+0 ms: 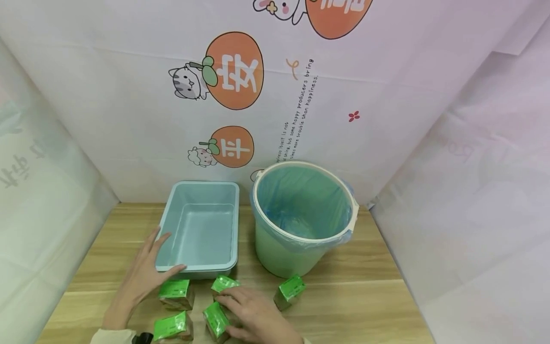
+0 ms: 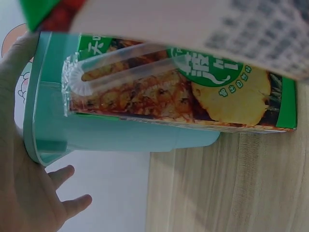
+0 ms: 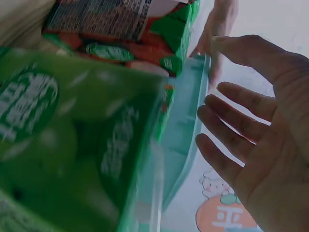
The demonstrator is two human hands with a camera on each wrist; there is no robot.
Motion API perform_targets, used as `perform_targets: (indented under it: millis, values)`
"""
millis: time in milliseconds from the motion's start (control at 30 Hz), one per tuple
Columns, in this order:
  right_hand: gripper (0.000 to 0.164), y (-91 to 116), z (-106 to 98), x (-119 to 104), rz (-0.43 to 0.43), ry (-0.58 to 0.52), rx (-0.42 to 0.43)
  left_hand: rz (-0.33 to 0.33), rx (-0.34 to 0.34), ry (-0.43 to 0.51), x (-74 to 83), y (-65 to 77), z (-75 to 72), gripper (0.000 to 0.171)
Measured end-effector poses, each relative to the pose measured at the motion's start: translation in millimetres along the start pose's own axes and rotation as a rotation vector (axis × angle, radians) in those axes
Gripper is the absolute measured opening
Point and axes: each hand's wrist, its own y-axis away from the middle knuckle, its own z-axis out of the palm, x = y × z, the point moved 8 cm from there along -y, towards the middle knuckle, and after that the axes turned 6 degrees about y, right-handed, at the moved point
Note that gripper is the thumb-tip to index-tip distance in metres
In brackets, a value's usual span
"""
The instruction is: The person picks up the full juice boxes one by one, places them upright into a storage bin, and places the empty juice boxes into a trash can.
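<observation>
Below a white printed cloth wall point(image 1: 335, 143), a wood-grain table point(image 1: 352, 306) bears a green bucket point(image 1: 277, 253) and a light-blue tray point(image 1: 206, 239).

Right of centre, a thin liner point(image 1: 301, 191) covers the bucket's inside; leftward, the left hand point(image 1: 143, 272) touches the tray's rim, fingers spread. At bottom centre, the right hand point(image 1: 258, 310) hovers among five green-topped cartons point(image 1: 290, 288), fingers parted; whether it touches any cannot be told. Cloth lettering includes “安”, “平” and “happy producers bring”; one pineapple carton point(image 2: 145, 92) shows “菠” in the left wrist view.
</observation>
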Motion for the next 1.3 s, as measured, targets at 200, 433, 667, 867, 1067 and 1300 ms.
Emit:
perform_targets:
  millis: [200, 433, 667, 867, 1067, 1300]
  values:
    - [0.052, -10.2, 11.7, -6.3, -0.014, -0.018, -0.066, -0.021, -0.013, 0.011, 1.1, -1.0, -0.9, 0.104]
    - [0.052, -11.4, 20.5, -3.3, 0.028, -0.125, -0.15, -0.026, -0.016, 0.03, 3.4, -3.6, 0.4, 0.1]
    - [0.057, -14.2, 23.8, -4.5, 0.02, -0.136, -0.162, -0.039, -0.02, 0.041, 0.8, -3.3, -0.5, 0.098]
    - [0.064, -16.2, 25.5, -7.6, -0.01, -0.037, -0.116, -0.051, -0.023, 0.041, -1.2, -3.2, -0.1, 0.098]
    - [0.066, -19.7, 30.2, -10.7, 0.007, 0.045, -0.126, -0.053, -0.019, 0.039, -1.1, -2.2, 0.0, 0.098]
    - [0.055, -24.9, 33.3, -14.5, 0.115, -0.009, -0.148, -0.054, -0.009, 0.036, -1.5, -1.2, -0.8, 0.098]
